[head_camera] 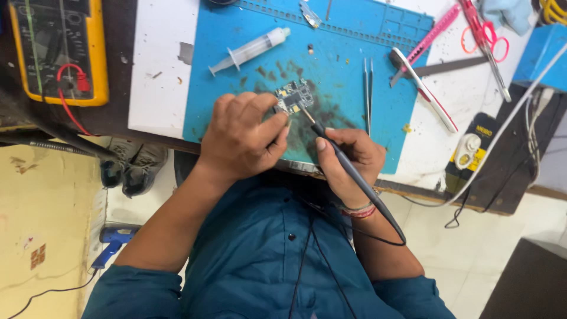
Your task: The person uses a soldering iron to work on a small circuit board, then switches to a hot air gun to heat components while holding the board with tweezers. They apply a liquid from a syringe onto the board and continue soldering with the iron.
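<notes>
A small circuit board (293, 95) lies on a stained blue work mat (331, 53). My left hand (242, 139) rests on the mat and pinches the board's near left edge with thumb and fingers. My right hand (348, 162) holds a dark soldering iron (345, 165) like a pen. Its metal tip touches the board's near right part, and its cable runs back over my wrist.
On the mat lie a clear syringe (251, 50) and thin tweezers (368, 94). A yellow multimeter (59, 50) with a red lead sits far left. Pink tools, scissors (487, 35), a knife (422, 88) and a white cable crowd the right. The bench edge runs just under my hands.
</notes>
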